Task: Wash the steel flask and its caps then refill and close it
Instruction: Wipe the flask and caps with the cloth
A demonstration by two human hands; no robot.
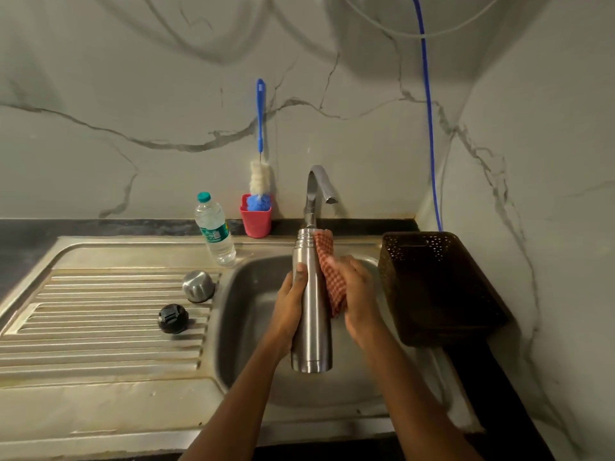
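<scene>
The left grip clasps the steel flask, thumb on its brushed front. The right grip holds a red checked cloth against its right side. The flask stands upright over the sink basin (mouth uncapped, threads showing). Both forearms reach in from below.

Over the sink, the flask; outer cap and inner cap on the drainboard at nine o'clock, basket at three, tap at twelve.

Uncapped steel flask upright; steel cap and black cap apart.
</scene>
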